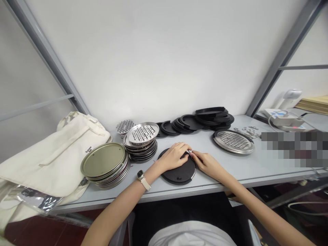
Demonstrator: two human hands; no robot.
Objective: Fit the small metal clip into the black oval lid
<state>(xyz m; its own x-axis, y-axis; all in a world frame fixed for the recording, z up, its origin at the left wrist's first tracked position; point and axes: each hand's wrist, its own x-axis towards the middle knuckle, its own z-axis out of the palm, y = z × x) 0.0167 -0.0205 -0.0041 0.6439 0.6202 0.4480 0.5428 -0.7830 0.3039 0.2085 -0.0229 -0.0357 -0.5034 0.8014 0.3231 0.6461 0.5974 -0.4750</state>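
Observation:
A round black disc (179, 174) with a small hole near its front edge lies flat close to the table's front edge. My left hand (175, 155), with a watch on the wrist, rests on top of the disc, fingers apart and pointing right. At the disc's upper right rim, my right hand (203, 162) has its thumb and forefinger pinched together; what they hold is too small to name. The fingertips of both hands nearly meet there. A thin shiny edge shows along the disc's right side.
Olive-topped round plates (105, 160) and perforated metal grater discs (143, 134) stand stacked at left, beside a cream bag (51, 150). Black rings (214, 118) are heaped along the wall. Right of my hands lie a grater disc (233, 141) and small metal clips (249, 131).

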